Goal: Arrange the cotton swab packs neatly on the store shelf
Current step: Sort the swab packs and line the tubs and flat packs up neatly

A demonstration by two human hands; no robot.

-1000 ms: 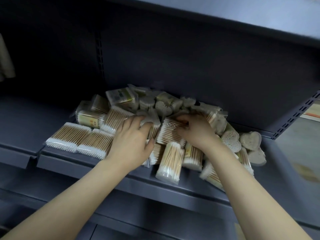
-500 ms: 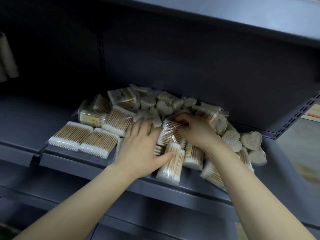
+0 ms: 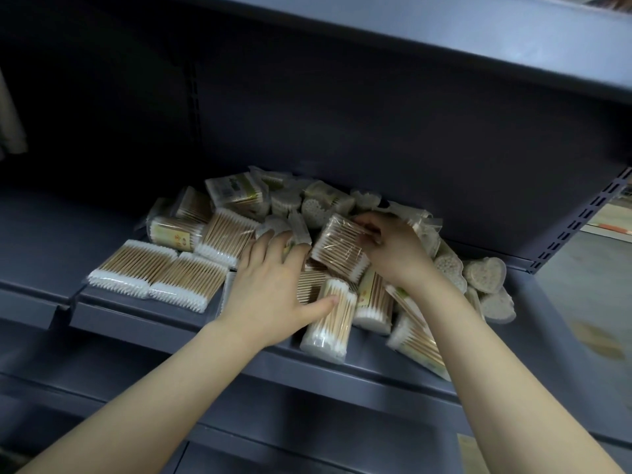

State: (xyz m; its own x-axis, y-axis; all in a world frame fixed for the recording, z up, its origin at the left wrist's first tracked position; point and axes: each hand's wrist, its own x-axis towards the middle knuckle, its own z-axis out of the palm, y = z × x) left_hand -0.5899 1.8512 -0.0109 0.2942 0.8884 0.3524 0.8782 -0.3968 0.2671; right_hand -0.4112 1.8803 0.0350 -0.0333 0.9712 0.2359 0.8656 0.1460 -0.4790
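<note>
A jumbled heap of cotton swab packs (image 3: 239, 206) lies on the dark grey shelf (image 3: 143, 314). My right hand (image 3: 393, 248) pinches a flat clear pack of wooden swabs (image 3: 340, 251), tilted up above the heap. My left hand (image 3: 270, 289) rests flat on the packs beside it, fingers straight, thumb touching a round tube of swabs (image 3: 328, 319) at the shelf's front edge. Two flat packs (image 3: 157, 275) lie side by side, squared up, at the left of the heap.
Heart-shaped swab boxes (image 3: 485, 277) sit at the heap's right end. Bare shelf stretches to the left (image 3: 51, 234). Another shelf (image 3: 444, 35) hangs overhead, and a perforated upright (image 3: 581, 220) stands at the right. A lower shelf edge runs below my arms.
My right hand has lifted the flat pack out of the heap and tilted it up. My left hand slid forward and right over the packs, its thumb now against the round tube.
</note>
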